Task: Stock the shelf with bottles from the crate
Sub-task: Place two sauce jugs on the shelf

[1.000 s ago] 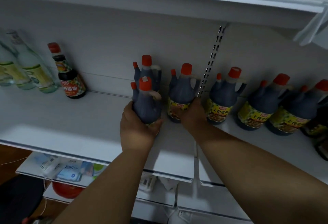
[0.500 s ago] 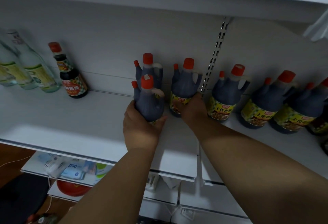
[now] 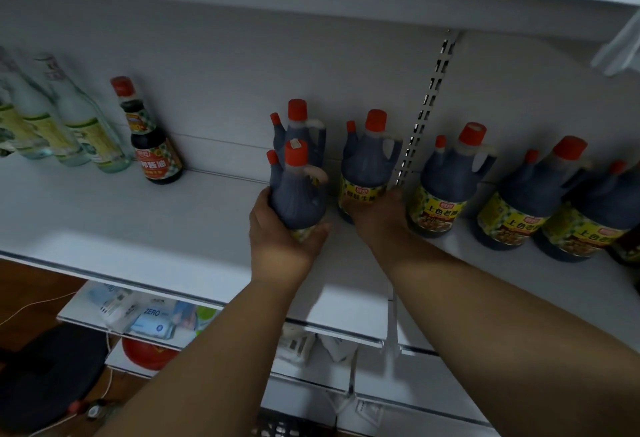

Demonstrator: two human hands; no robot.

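2 hands reach onto the white shelf (image 3: 104, 221), each on a dark bottle with a red cap. The left hand (image 3: 280, 246) wraps its fingers and thumb round the lower body of the front bottle (image 3: 298, 190), thumb on the right side, fingers round the left; the pictures do not show plainly whether the base of this bottle rests on the shelf or sits just above it. Straight behind it stands 1 more bottle of the same kind, the back bottle (image 3: 299, 131), close to the rear wall. The right hand (image 3: 375, 218) grips the base of the second bottle (image 3: 369, 166), covering the lower part of its yellow label; its fingers are mostly hidden behind the bottle. This bottle stands upright just beside the front bottle, to the left of the slotted metal upright (image 3: 424, 114). To the right of that upright 3 similar bottles (image 3: 519, 201) with yellow labels stand in a row, close together. Well apart on the left stand a small soy sauce bottle (image 3: 152, 138) and several clear bottles (image 3: 69, 117) with pale labels. Below, a lower shelf (image 3: 86, 312) holds packets.
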